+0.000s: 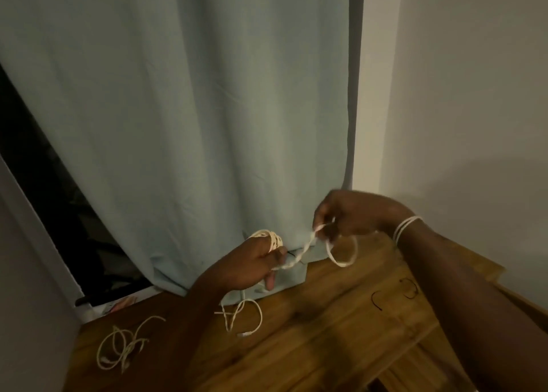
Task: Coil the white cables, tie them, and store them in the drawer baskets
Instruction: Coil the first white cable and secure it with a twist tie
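Note:
My left hand (255,262) is closed around a coil of white cable (271,237) wound over its fingers. A twisted length of that cable runs up and right to my right hand (341,215), which pinches it; a loose loop (341,255) hangs below that hand. Two more white cables lie on the wooden top: a tangled one (124,347) at the lower left and a looped one (243,317) under my left forearm. No drawer basket is in view.
The wooden table top (326,317) fills the lower part of the view, with black pen marks (394,294) at its right. A pale blue curtain (192,110) hangs down onto its far edge. White bands (406,227) circle my right wrist. A white wall (474,95) stands at right.

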Demonstrator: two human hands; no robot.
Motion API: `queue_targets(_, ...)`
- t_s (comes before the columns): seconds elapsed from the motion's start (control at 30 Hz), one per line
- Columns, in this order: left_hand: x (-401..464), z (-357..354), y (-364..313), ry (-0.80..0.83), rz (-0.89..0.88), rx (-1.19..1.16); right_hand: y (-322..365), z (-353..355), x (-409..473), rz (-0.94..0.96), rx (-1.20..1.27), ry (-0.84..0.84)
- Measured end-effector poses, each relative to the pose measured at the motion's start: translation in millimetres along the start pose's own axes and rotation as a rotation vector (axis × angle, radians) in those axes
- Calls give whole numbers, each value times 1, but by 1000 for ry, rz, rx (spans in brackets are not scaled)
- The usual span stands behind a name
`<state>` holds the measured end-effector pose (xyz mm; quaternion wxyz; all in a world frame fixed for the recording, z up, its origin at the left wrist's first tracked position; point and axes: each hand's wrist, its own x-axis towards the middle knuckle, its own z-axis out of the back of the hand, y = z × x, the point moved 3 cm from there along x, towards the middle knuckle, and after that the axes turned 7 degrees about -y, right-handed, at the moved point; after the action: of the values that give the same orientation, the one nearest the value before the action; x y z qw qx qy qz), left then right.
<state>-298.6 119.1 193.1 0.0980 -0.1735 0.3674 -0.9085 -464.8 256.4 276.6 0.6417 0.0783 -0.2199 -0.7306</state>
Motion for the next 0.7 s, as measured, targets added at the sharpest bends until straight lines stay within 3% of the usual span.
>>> queue_targets(0.1, -11, -1, -14, 146, 98, -677, -5, 24, 11, 96, 177, -386)
queue_targets(0.17, -13, 3, -23, 225, 123, -1073, -8, 11, 14, 190, 290, -489)
queue_targets(0.3, -13, 26, -43, 342, -209, -1586, -25, -43, 11, 94, 665, -692)
queue_targets(0.37, -16, 47, -55, 134, -339, -1721, -32, -76, 8, -37, 818, -711)
queue_targets(0.43, -13, 72, -61, -197, -393, -1791, -34, -116, 4, -122, 695, -659)
queue_targets(0.53, 2, 93, -56, -564, -380, -1565, -17, -171, -2, -90, 361, -394)
queue_targets(0.57, 8, 95, -48, -661, -347, -1312, -7, -178, -4, -64, 259, -308)
queue_targets(0.63, 16, 91, -21, -835, -272, -536, 16, -172, -10, 13, 131, -173)
queue_targets(0.7, 17, 78, 1, -721, -205, 18, 34, -147, -22, 104, 149, -48)
